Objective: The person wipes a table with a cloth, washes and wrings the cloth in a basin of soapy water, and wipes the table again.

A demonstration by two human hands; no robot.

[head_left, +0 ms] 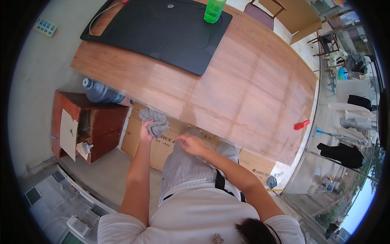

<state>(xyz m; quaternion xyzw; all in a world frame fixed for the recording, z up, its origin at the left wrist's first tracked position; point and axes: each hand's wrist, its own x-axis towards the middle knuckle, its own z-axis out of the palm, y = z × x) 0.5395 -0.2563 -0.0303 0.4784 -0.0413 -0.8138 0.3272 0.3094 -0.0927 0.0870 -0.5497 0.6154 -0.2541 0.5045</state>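
Observation:
A crumpled grey cloth [155, 122] is gripped in my left hand [146, 131], close to the front edge of the wooden table [252, 77]. My right hand [192, 144] hovers over my striped clothing, to the right of the cloth and apart from it. Its fingers are loosely curled and partly spread, with nothing visible in them. The black mat-like board [162, 36] lies on the table's upper left part, and a green translucent container [213, 11] stands on it.
A red object [302, 125] lies near the table's right end. Below the table's left side are a reddish cabinet [106, 132] with its door open and a large water bottle [101, 92]. Cardboard [256, 166] lies under the table. Chairs stand at the upper right.

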